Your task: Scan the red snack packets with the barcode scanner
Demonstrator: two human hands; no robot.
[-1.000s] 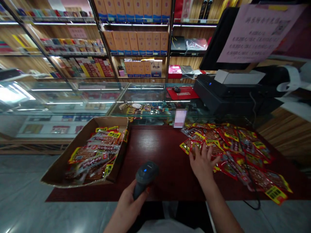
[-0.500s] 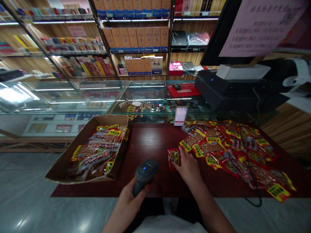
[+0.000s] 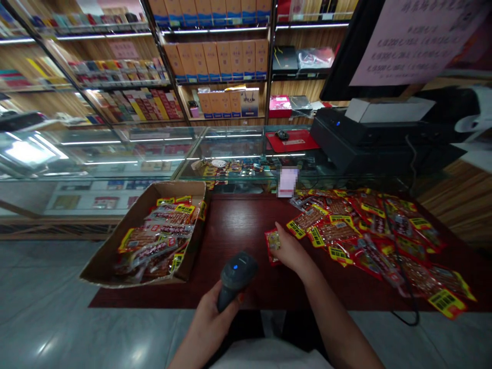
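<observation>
My left hand [image 3: 218, 313] is wrapped round the handle of a dark barcode scanner [image 3: 239, 271], which has a small blue light on top. The scanner is held above the front of the dark red table. My right hand [image 3: 292, 252] grips a small red snack packet [image 3: 272, 241] by its right side, with the fingers partly hidden behind it. To the right of that hand spreads a pile of red and yellow snack packets [image 3: 340, 233]. On the left stands an open cardboard box [image 3: 198, 218] with more such packets inside.
Behind the table [image 3: 234, 215] runs a glass display counter [image 3: 226, 134]. A blurred pale card [image 3: 288, 182] lies near the table's back edge. A monitor [image 3: 353, 51] and a black cash drawer [image 3: 346, 143] stand at the right. A black cable [image 3: 400, 261] crosses the pile.
My right hand has closed on the small packet and tilted it, turning over towards the left. The left hand with the scanner has shifted slightly right in view.
</observation>
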